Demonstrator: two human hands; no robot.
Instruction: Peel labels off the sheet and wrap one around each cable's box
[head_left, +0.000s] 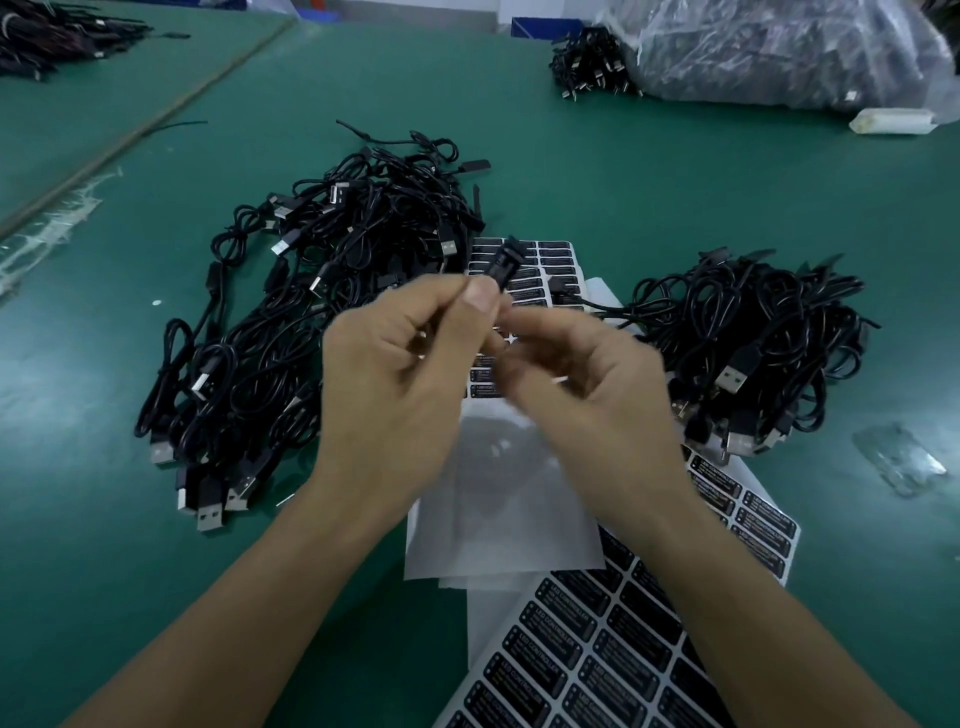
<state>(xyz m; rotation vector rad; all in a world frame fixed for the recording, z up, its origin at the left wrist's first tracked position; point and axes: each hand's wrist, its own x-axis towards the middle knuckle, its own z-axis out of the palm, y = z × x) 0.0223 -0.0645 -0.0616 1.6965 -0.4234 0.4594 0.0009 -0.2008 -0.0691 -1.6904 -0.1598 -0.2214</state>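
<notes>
- Two hands are raised over the green table.
- The left hand pinches one small black box between thumb and forefinger. The box sticks up past those fingertips.
- The right hand is blurred. Its fingers curl toward the box's lower end, but whether they hold a label cannot be told.
- There are four cable heaps: the left heap and the right heap flank the fingers. The far right heap and far left heap lie well beyond them, the far left one cut by the frame.
- There are three label sheets. The far sheet lies just beyond the fingertips, mostly hidden by the hands. The side sheet lies by the right wrist, and the near sheet is cut off at the bottom.
- One blank backing sheet lies under the hands.
</notes>
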